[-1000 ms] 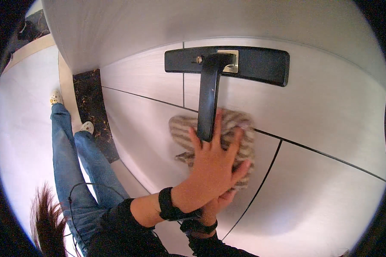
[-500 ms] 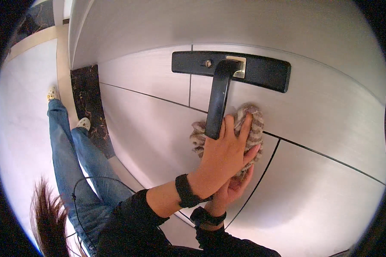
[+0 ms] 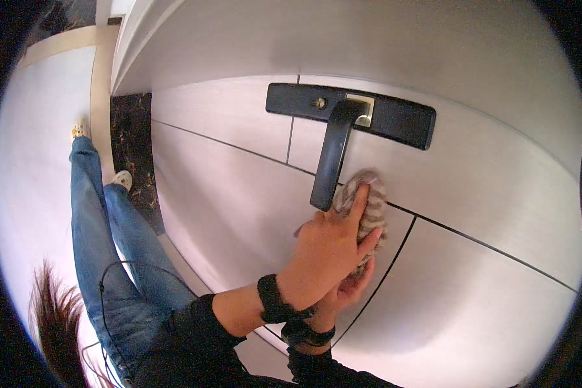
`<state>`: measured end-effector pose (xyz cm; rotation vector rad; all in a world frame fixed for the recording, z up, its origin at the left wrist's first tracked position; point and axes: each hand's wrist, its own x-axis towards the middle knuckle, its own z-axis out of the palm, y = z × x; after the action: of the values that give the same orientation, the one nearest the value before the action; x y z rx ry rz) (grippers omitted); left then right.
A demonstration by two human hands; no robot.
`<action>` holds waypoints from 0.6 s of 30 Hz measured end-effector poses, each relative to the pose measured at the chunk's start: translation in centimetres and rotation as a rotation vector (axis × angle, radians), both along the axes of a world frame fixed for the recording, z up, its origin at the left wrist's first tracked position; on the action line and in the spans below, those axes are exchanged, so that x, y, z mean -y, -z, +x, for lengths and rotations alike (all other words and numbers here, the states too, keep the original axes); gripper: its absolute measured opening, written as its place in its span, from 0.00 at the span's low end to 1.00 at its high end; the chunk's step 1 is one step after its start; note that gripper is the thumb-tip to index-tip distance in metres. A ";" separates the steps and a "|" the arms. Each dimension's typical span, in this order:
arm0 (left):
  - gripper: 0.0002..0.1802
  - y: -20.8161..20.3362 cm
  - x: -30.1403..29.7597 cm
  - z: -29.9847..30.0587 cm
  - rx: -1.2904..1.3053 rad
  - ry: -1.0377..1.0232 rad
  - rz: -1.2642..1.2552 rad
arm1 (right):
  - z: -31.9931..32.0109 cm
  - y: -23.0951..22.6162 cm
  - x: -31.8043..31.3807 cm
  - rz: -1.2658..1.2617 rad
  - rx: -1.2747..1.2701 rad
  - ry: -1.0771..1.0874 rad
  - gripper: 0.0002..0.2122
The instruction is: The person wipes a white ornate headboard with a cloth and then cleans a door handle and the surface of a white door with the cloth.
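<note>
Two hands: stacked on one striped cloth, at 5 o'clock from the lever's free end.
Left hand point(image 3: 326, 255): on top, fingers closed flat over the cloth, thumb side toward the lever; a black band sits on its wrist.
Right hand point(image 3: 344, 290): underneath and mostly hidden; it seems to cup the cloth's lower edge, though I cannot tell its grip for sure.
Striped cloth point(image 3: 372, 207): bunched, pressed on the pale door panel point(image 3: 226, 194), just beside the tip of the black door lever point(image 3: 332, 158).
Backplate point(image 3: 394, 119): black, long, at 12 o'clock from the cloth, with a small brass-coloured piece by the lever's root.
Doing it well: keep the pad flat, press evenly, follow the dark groove point(image 3: 472, 239) running toward 4 o'clock, and work around the lever's tip rather than bumping it.
</note>
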<state>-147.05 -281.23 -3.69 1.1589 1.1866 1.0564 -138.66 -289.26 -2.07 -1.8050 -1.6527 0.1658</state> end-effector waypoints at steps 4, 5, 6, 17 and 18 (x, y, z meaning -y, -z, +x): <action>0.35 -1.9 -1.1 -0.6 0.032 -0.072 0.045 | -0.4 -1.2 -0.5 0.057 -0.072 -0.059 0.25; 0.35 -1.8 -1.5 -0.4 0.031 -0.074 0.035 | -0.8 -1.6 -0.8 0.043 -0.112 -0.041 0.25; 0.36 -1.8 -1.7 -0.3 0.036 -0.097 0.039 | -1.2 -1.9 -1.0 0.034 -0.147 -0.021 0.25; 0.35 4.4 0.7 1.8 0.130 0.009 -0.213 | -0.4 -0.9 -0.2 -0.413 -0.023 0.071 0.22; 0.35 4.5 0.7 1.5 0.132 -0.002 -0.218 | -0.2 -0.7 -0.2 -0.457 0.015 0.045 0.22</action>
<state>-145.52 -281.98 -8.23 0.9050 1.1674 0.9636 -138.87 -289.02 -1.41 -2.1774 -1.6783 0.5480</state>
